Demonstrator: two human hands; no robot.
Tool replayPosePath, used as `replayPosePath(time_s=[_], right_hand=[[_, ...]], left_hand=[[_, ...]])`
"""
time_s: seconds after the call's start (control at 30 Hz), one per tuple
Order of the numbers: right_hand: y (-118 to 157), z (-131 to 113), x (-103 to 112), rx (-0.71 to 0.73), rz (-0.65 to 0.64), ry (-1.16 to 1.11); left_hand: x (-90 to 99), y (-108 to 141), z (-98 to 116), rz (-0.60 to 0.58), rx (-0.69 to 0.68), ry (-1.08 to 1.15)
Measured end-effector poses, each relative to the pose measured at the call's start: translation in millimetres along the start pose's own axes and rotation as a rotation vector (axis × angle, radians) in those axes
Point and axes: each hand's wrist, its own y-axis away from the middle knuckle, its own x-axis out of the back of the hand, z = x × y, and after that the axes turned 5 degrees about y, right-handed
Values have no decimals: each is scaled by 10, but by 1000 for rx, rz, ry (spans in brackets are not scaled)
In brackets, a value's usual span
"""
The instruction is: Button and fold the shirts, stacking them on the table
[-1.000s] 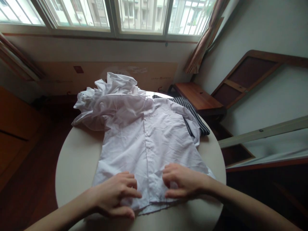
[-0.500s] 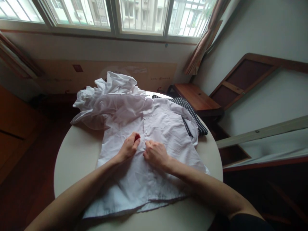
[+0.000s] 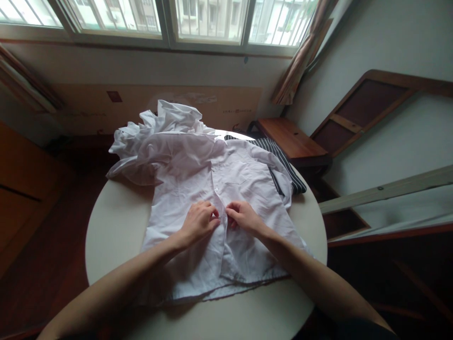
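**Light pinch, loose edges: where a slip could start**

At the far left, a crumpled heap of white ruffled cloth (image 3: 173,118) sits at the back of the round cream table (image 3: 106,236). The sheer left-side sleeve (image 3: 122,169) lies against it and reaches the rim. A pull toward the body could drag both together, or the heap's weight could tip it off the edge.

The thin white button-front shirt (image 3: 184,184) lies spread, front up, across the middle of the table. The left hand (image 3: 201,219) is bent over its front, thumb and fingers drawn together; whether cloth is between them cannot be told. If they press rather than hold, the layer beneath could wrinkle.

The right hand (image 3: 244,217) seems to pinch the edge of the button placket (image 3: 215,175), which bows out of line there. Uneven tension could skew the front, and so small a hold could slip.

Farther right, the other sleeve (image 3: 279,167) lies over the black-and-white striped fabric (image 3: 299,184); drawing the shirt could shift that too, since the layers touch.
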Motion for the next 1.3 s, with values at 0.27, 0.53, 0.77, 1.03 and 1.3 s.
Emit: replayPosePath(time_s=[0.27,0.53,0.77,1.03,1.3], right_hand=[[10,-2,-45,19,30,-17],[50,-37,-67,75,77,60],[76,-90,-67,189,149,145],[73,-93,-89,183,100,168],[67,-77,-93,153,72,56]], left_hand=[[-70,-42,74,35,83,-11],[-38,-56,-40,31,84,201],[-29,-63,-29,26,88,168],[-23,-73,-55,9,124,236],[-11,-83,-59,-7,145,259]])
